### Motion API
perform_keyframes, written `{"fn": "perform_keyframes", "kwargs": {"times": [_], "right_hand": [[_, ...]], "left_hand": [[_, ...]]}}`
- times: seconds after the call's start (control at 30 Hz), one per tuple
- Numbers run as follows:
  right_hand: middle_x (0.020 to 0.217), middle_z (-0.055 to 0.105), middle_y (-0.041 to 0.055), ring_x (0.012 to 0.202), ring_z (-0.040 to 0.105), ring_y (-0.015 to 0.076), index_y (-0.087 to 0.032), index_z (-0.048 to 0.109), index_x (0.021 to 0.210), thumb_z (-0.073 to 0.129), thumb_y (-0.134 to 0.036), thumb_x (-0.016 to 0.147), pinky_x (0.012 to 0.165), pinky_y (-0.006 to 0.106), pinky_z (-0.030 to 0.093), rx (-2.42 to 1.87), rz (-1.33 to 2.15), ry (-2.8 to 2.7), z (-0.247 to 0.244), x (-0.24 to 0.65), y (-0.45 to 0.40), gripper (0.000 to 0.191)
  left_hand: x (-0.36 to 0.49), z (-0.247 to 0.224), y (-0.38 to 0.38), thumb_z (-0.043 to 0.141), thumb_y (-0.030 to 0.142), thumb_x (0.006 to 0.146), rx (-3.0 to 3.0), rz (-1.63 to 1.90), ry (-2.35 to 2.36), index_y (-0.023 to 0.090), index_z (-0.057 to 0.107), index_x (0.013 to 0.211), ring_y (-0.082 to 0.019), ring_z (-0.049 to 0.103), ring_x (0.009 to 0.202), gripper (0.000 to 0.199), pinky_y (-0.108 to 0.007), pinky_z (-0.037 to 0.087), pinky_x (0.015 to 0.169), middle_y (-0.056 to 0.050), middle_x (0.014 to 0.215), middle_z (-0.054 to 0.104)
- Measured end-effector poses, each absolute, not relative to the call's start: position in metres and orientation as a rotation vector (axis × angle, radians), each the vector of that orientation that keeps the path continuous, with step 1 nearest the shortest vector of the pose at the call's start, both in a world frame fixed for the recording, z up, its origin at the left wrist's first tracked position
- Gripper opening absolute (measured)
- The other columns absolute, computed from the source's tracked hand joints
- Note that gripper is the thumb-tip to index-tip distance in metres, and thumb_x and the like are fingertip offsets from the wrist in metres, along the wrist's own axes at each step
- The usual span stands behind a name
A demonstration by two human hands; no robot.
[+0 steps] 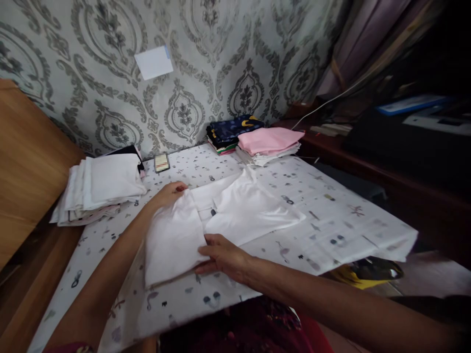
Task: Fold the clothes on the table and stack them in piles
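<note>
A white shirt lies partly folded on the patterned cloth of the table, its left part doubled over toward the middle. A small dark mark, perhaps a label, shows by the fold. At the far edge of the folded part, my left hand is closed on the fabric, with its fingertips partly hidden. My right hand pinches the near corner of the same fold between thumb and fingers. The right part of the shirt is spread out and slightly wrinkled.
A stack of folded white clothes stands at the left, by a wooden panel. Toward the wall are a dark folded pile, a pink-topped pile and a small card-like object. Dark furniture borders the right.
</note>
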State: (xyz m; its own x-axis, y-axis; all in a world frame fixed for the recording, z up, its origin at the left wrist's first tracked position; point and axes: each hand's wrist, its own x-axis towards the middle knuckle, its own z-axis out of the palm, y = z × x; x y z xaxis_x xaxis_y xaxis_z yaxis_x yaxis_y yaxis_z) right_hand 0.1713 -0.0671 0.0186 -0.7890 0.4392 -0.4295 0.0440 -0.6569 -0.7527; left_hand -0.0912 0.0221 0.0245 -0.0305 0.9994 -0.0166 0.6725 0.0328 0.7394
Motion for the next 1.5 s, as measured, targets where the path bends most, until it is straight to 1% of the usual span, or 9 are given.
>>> {"fn": "perform_keyframes", "kwargs": {"times": [0.17,0.4,0.57,0.67,0.83,1.13,1.33,1.43,1.5], "right_hand": [[0.097,0.071,0.0066,0.069,0.068,0.0131,-0.011,0.063,0.107,0.054,-0.011,0.078,0.067,0.027,0.057,-0.893,2.512,-1.19,0.025,0.173,-0.066,0.03],[0.107,0.069,0.007,0.077,0.068,0.0151,-0.015,0.063,0.111,0.059,-0.015,0.078,0.077,0.034,0.057,-0.797,2.537,-1.17,0.023,0.18,-0.063,0.032],[0.109,0.069,0.0072,0.079,0.068,0.0138,-0.014,0.063,0.113,0.057,-0.014,0.08,0.071,0.028,0.057,-0.775,2.557,-1.119,0.025,0.186,-0.06,0.034],[0.109,0.069,0.0071,0.08,0.067,0.0133,-0.015,0.062,0.116,0.057,-0.017,0.081,0.069,0.026,0.057,-0.757,2.532,-1.133,0.026,0.194,-0.058,0.035],[0.109,0.068,0.0075,0.079,0.068,0.0152,-0.015,0.064,0.112,0.063,-0.02,0.076,0.066,0.027,0.057,-0.804,2.489,-1.174,0.021,0.201,-0.053,0.037],[0.104,0.069,0.0073,0.078,0.068,0.017,-0.014,0.064,0.106,0.064,-0.022,0.071,0.067,0.031,0.057,-0.853,2.424,-1.178,0.021,0.203,-0.045,0.036],[0.107,0.069,0.0084,0.077,0.069,0.0167,-0.014,0.062,0.112,0.064,-0.023,0.071,0.067,0.03,0.057,-0.858,2.443,-1.222,0.016,0.201,-0.042,0.042],[0.096,0.071,0.007,0.076,0.07,0.0177,-0.015,0.057,0.121,0.06,-0.026,0.077,0.069,0.031,0.057,-0.896,2.417,-1.357,0.017,0.204,-0.043,0.046],[0.082,0.07,0.0049,0.071,0.07,0.0193,-0.015,0.054,0.127,0.056,-0.028,0.083,0.067,0.033,0.056,-0.992,2.247,-1.655,0.021,0.21,-0.039,0.047]], "left_hand": [[-0.092,0.022,0.026,0.061,0.034,0.065,1.764,0.685,1.729,0.018,0.065,0.078,-0.016,0.052,0.067,0.021,-0.028,0.041,0.065,0.002,0.071,0.061],[-0.091,0.031,0.021,0.058,0.037,0.07,1.803,0.775,1.744,0.019,0.061,0.076,-0.017,0.053,0.073,0.019,-0.027,0.04,0.066,0.001,0.073,0.06],[-0.083,0.033,0.023,0.057,0.04,0.072,1.798,0.886,1.749,0.02,0.056,0.078,-0.016,0.051,0.07,0.021,-0.027,0.038,0.065,0.001,0.072,0.056],[-0.078,0.029,0.027,0.055,0.046,0.075,1.731,0.883,1.691,0.021,0.053,0.082,-0.014,0.048,0.062,0.026,-0.025,0.036,0.059,0.003,0.067,0.053],[-0.07,0.018,0.034,0.058,0.042,0.073,1.712,0.795,1.7,0.02,0.055,0.077,-0.014,0.045,0.06,0.022,-0.025,0.032,0.057,0.004,0.062,0.051],[-0.073,0.017,0.036,0.053,0.041,0.078,1.729,0.799,1.72,0.021,0.055,0.082,-0.013,0.043,0.055,0.02,-0.024,0.03,0.056,0.007,0.059,0.049],[-0.073,0.015,0.039,0.055,0.041,0.077,1.752,0.762,1.785,0.02,0.058,0.078,-0.014,0.042,0.056,0.021,-0.025,0.029,0.056,0.006,0.056,0.047],[-0.078,0.016,0.039,0.056,0.041,0.076,1.765,0.746,1.821,0.02,0.062,0.075,-0.015,0.043,0.059,0.021,-0.026,0.03,0.057,0.004,0.059,0.05],[-0.084,0.019,0.038,0.056,0.041,0.077,1.768,0.729,1.823,0.019,0.064,0.073,-0.015,0.045,0.06,0.023,-0.026,0.031,0.057,0.003,0.061,0.053]]}}
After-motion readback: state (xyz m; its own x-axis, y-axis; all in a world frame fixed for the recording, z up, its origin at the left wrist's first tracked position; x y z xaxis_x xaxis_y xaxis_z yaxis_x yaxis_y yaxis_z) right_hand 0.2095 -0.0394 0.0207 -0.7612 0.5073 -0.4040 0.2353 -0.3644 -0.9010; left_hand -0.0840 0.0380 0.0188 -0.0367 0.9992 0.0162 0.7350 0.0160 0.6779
